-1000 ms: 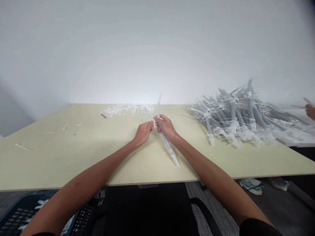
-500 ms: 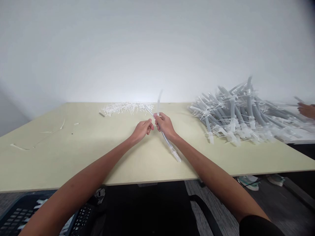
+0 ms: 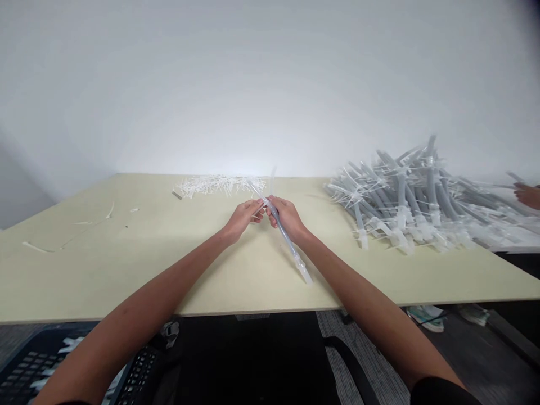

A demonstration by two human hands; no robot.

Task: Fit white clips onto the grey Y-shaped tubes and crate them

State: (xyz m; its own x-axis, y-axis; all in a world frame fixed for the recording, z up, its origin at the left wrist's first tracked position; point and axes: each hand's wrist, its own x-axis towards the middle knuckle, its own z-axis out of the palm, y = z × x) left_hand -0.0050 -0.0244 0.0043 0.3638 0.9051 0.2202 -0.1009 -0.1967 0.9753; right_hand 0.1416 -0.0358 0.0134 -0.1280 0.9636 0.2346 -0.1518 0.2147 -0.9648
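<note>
A wide pale table (image 3: 126, 270) is seen from above, set against a white wall (image 3: 270, 84). A large pile of grey tubes (image 3: 405, 208) is heaped on its right side, with white plastic fittings visible among them. A low heap of white plastic strips (image 3: 219, 185) is spread along the far edge, and a small dark metal piece (image 3: 177, 194) lies just beside it. Thin pale scraps (image 3: 110, 211) are scattered toward the left. Beyond the pile, at the right edge of the view, a co-worker's hand (image 3: 527, 195) is seen. Below the table edge, a black crate (image 3: 42, 360) and a pair of shoes (image 3: 426, 318) can be made out.

Near the middle of the table, a single clear tube (image 3: 287, 242) is held on a slant between the person's hands, well apart from the pile. The right hand (image 3: 286, 218) is closed around it, and a white end piece (image 3: 304, 273) is carried at its lower end, nearest the person. The left hand (image 3: 242, 219) is narrowed, with its fingertips (image 3: 261, 207) brought against the tube's upper part, just beside the right hand; whether the tube is gripped there cannot be told.

Close work on this one tube appears to be in hand, and a steady hold by the right hand seems to be called for.
</note>
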